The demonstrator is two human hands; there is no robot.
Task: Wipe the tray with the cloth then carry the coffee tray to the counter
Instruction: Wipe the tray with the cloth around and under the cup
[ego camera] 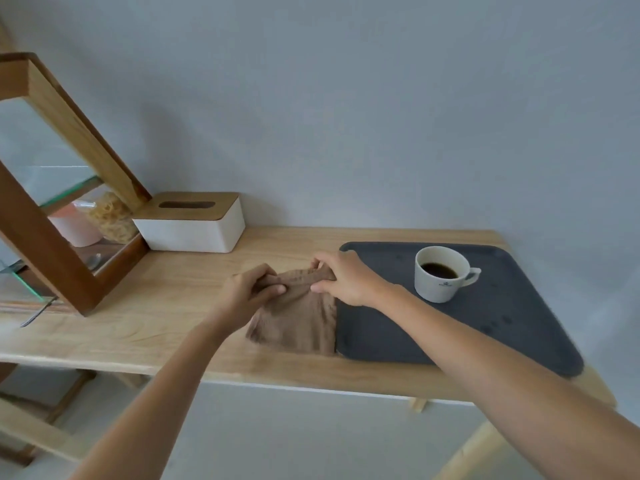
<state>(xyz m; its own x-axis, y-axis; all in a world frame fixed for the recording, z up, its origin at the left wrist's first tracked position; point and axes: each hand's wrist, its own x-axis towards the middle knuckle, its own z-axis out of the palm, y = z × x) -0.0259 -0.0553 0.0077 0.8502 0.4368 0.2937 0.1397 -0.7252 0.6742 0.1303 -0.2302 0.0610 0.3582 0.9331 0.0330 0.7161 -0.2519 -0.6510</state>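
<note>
A dark grey tray (pixel 505 317) lies on the right part of a light wooden table (pixel 166 306). A white cup of black coffee (pixel 441 273) stands on the tray's far side, handle to the right. A brown cloth (pixel 298 323) lies on the table just left of the tray, its right edge at the tray's rim. My left hand (pixel 247 289) pinches the cloth's far left corner. My right hand (pixel 343 277) grips its far right corner, over the tray's left edge. The far edge of the cloth is lifted and bunched between them.
A white tissue box with a wooden lid (pixel 190 223) stands against the wall at the back left. A wood-framed glass case (pixel 59 216) with jars inside fills the far left. A spoon (pixel 34 317) lies near the left edge. A grey wall runs right behind the table.
</note>
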